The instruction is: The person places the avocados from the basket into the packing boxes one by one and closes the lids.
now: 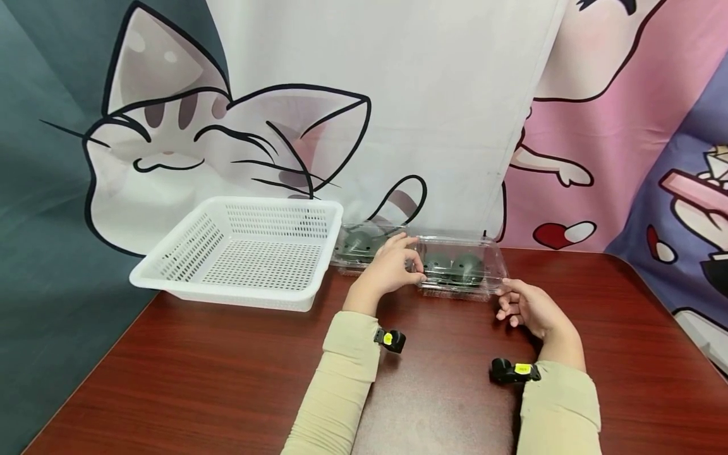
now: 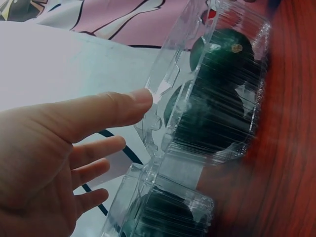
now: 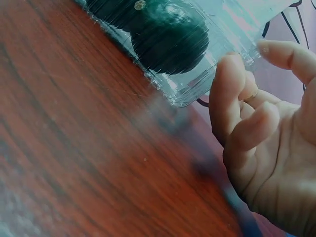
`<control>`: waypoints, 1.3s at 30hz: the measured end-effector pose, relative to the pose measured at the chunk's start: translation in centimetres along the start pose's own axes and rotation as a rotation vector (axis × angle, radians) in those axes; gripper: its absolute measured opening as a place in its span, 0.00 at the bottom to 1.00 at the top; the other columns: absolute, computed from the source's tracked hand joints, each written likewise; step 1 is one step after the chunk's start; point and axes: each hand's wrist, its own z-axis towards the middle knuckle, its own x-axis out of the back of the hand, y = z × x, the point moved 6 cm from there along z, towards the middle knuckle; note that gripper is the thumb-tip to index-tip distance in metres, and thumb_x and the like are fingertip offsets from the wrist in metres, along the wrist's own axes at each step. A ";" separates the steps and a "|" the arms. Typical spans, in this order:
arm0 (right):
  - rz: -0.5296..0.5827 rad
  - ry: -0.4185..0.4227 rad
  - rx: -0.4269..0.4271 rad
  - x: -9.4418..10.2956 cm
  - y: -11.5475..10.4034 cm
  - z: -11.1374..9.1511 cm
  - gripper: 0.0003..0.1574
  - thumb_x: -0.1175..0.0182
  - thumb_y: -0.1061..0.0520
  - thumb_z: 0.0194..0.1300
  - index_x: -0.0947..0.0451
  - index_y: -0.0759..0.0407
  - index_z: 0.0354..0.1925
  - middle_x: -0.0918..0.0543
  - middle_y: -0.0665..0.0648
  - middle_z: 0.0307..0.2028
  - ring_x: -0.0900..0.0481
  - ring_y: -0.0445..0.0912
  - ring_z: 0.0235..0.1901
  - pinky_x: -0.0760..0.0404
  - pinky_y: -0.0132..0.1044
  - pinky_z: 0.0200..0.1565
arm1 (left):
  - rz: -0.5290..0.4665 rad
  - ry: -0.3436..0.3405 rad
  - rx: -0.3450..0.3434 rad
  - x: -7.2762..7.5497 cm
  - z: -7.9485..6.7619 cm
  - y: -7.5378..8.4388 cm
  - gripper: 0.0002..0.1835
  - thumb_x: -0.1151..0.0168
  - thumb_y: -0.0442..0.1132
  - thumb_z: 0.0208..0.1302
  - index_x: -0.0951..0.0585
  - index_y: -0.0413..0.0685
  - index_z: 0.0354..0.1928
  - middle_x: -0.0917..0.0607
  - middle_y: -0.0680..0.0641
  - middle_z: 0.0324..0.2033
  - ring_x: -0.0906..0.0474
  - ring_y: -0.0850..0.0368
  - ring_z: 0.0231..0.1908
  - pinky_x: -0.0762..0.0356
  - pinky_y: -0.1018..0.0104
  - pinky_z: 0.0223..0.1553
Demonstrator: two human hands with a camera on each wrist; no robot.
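A clear plastic clamshell box stands on the table, with dark green, avocado-like fruits inside. My left hand holds its left end, thumb and index finger at the rim. In the left wrist view the thumb lies against the lid edge, and the other fingers spread loosely. At the box's right front corner my right hand pinches the rim between thumb and index finger, its remaining fingers curled below. A second clear box with similar green fruits sits behind my left hand, which partly hides it.
A white perforated plastic basket stands at the back left, beside the second box. Behind the table hangs a cloth printed with cartoon figures. The reddish-brown wooden table reaches toward me under both forearms.
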 end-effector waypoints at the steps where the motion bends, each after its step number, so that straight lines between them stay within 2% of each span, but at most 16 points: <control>1: 0.005 0.007 0.005 0.0 0.0 0.0 0.20 0.59 0.49 0.73 0.26 0.55 0.31 0.26 0.48 0.20 0.20 0.42 0.22 0.26 0.29 0.20 | 0.010 0.000 0.006 -0.1 0.0 0.0 0.09 0.30 0.46 0.52 0.21 0.56 0.23 0.35 0.50 0.65 0.55 0.54 0.69 0.56 0.54 0.66; 6: 0.063 0.057 0.001 0.0 0.0 0.2 0.18 0.59 0.55 0.72 0.26 0.57 0.29 0.27 0.48 0.18 0.23 0.40 0.19 0.27 0.28 0.20 | 0.064 0.016 0.022 -0.3 0.2 0.1 0.10 0.31 0.47 0.52 0.24 0.56 0.25 0.34 0.49 0.64 0.53 0.52 0.68 0.53 0.54 0.65; 9: 0.125 0.087 0.021 -0.1 -0.1 0.4 0.18 0.59 0.58 0.71 0.28 0.57 0.26 0.31 0.48 0.16 0.28 0.40 0.17 0.30 0.27 0.18 | 0.090 0.033 0.032 -0.4 0.3 0.2 0.10 0.32 0.48 0.53 0.24 0.57 0.27 0.34 0.50 0.64 0.53 0.52 0.68 0.51 0.54 0.65; 12: 0.183 0.083 0.064 -0.3 -0.4 0.6 0.22 0.61 0.60 0.70 0.31 0.56 0.20 0.38 0.47 0.14 0.39 0.37 0.12 0.43 0.26 0.14 | 0.090 0.040 0.042 -0.3 0.3 0.2 0.08 0.33 0.48 0.55 0.22 0.57 0.30 0.34 0.50 0.63 0.53 0.52 0.68 0.51 0.54 0.65; 15: 0.247 0.055 0.109 -0.6 -0.7 0.8 0.26 0.63 0.63 0.70 0.33 0.55 0.16 0.46 0.47 0.12 0.52 0.37 0.11 0.58 0.29 0.15 | 0.072 0.050 0.047 0.1 0.2 0.2 0.08 0.34 0.48 0.56 0.21 0.57 0.34 0.34 0.51 0.63 0.54 0.52 0.68 0.52 0.53 0.65; 19: 0.303 0.038 0.149 -0.9 -0.9 1.0 0.28 0.65 0.64 0.70 0.31 0.56 0.16 0.51 0.47 0.12 0.58 0.38 0.12 0.64 0.32 0.17 | 0.046 0.085 0.039 1.1 -0.1 0.1 0.09 0.34 0.49 0.57 0.20 0.55 0.37 0.34 0.49 0.63 0.53 0.50 0.68 0.51 0.51 0.65; 23: 0.313 0.060 0.164 -1.0 -0.8 1.1 0.28 0.65 0.65 0.70 0.30 0.56 0.16 0.50 0.47 0.11 0.56 0.36 0.11 0.64 0.32 0.17 | 0.029 0.121 0.034 2.2 -0.6 -0.2 0.12 0.36 0.49 0.58 0.19 0.53 0.40 0.34 0.48 0.63 0.52 0.48 0.68 0.51 0.49 0.64; 27: 0.282 0.104 0.156 -0.7 -0.7 1.3 0.28 0.65 0.64 0.70 0.33 0.55 0.14 0.47 0.46 0.10 0.52 0.34 0.08 0.62 0.32 0.16 | 0.003 0.175 0.060 3.6 -1.2 -0.7 0.12 0.38 0.50 0.60 0.20 0.53 0.42 0.34 0.48 0.63 0.52 0.48 0.68 0.51 0.48 0.64; 31: 0.229 0.139 0.086 -0.3 -0.4 1.3 0.24 0.60 0.59 0.71 0.34 0.55 0.16 0.40 0.46 0.10 0.45 0.34 0.08 0.56 0.29 0.15 | -0.009 0.235 0.092 5.0 -1.7 -1.1 0.13 0.40 0.49 0.61 0.20 0.52 0.44 0.31 0.48 0.60 0.46 0.49 0.65 0.46 0.51 0.63; 35: 0.177 0.177 -0.015 0.2 0.2 0.7 0.17 0.55 0.49 0.71 0.34 0.57 0.28 0.36 0.47 0.12 0.40 0.36 0.10 0.49 0.27 0.14 | -0.040 0.240 0.111 5.8 -2.2 -1.5 0.15 0.42 0.48 0.63 0.21 0.52 0.49 0.27 0.50 0.57 0.39 0.50 0.62 0.41 0.56 0.60; 37: 0.156 0.249 -0.047 0.7 0.4 0.3 0.18 0.52 0.44 0.69 0.35 0.57 0.32 0.34 0.47 0.12 0.40 0.36 0.10 0.46 0.27 0.13 | -0.046 0.244 0.109 6.1 -2.4 -1.5 0.15 0.43 0.49 0.64 0.22 0.53 0.50 0.27 0.51 0.57 0.38 0.51 0.61 0.40 0.57 0.60; 39: 0.142 0.389 -0.045 1.5 0.4 -0.4 0.21 0.49 0.41 0.66 0.36 0.58 0.35 0.33 0.46 0.11 0.39 0.36 0.09 0.43 0.26 0.12 | -0.046 0.263 0.109 6.5 -2.6 -1.3 0.16 0.44 0.49 0.64 0.22 0.53 0.51 0.27 0.51 0.57 0.39 0.51 0.61 0.40 0.57 0.60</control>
